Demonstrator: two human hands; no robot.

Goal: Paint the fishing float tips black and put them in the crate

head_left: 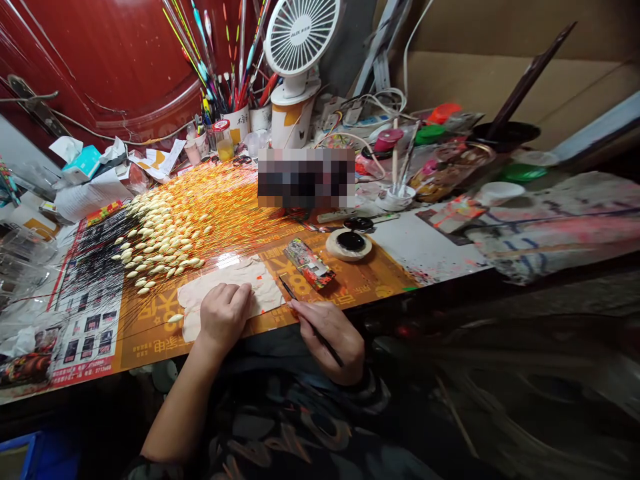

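Note:
My left hand (226, 312) rests closed on a wrinkled pale cloth (270, 291). A fishing float with a cream body (175, 319) extends from its left side; its thin tip appears to run under my fingers, where I cannot follow it. In my right hand (333, 340) is a slim dark paintbrush (320, 337), its bristle end pointing up and left beside the cloth's right edge. Just beyond the brush lies a paint-smeared block (309, 263). A round pale dish (349, 245) of black paint stands behind that block.
Many cream-bodied floats (170, 233) with orange tips are spread across the table's left. Behind stand a white fan (303, 33) and a cup of brushes and rods (236, 123). Paint pots and a stained cloth (565, 223) crowd the right. A pixelated patch hides part of the back.

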